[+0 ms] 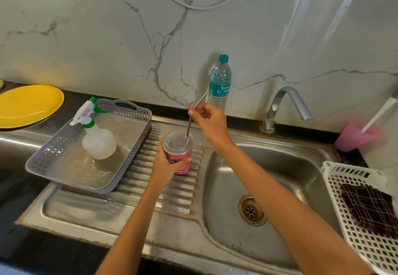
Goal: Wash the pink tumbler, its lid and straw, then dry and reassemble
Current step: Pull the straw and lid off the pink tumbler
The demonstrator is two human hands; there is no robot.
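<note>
The left hand [165, 162] grips the pink tumbler [181, 165], fingers and thumb curled round its body from the near side. It holds the tumbler upright over the ridged drainboard [172, 193]; whether the base rests on the ridges cannot be told. A clear lid [175, 142] sits on the tumbler's mouth. Just above and beyond the left hand, the right hand [207, 120] pinches a metal straw [190, 121] near its upper part. The straw leans slightly, and its lower end meets the lid at the far edge.

Left of the left hand, a grey perforated tray [53, 156] lies partly on the drainboard. It holds a white spray bottle [98, 143] with a green nozzle, and its floor looks wet. Further left sits a yellow plate [30, 104].

Just behind the right hand, a water bottle [219, 83] with a teal cap stands against the marble wall. Below the right forearm is the steel sink basin [226, 184], with its drain [252, 210] at the bottom and the tap [286, 104] behind it. Far right of the right hand, a blurred pink cup [355, 135] holds a white stick. Nearer the viewer, a white basket [355, 246] holds a dark checked cloth [370, 210].
</note>
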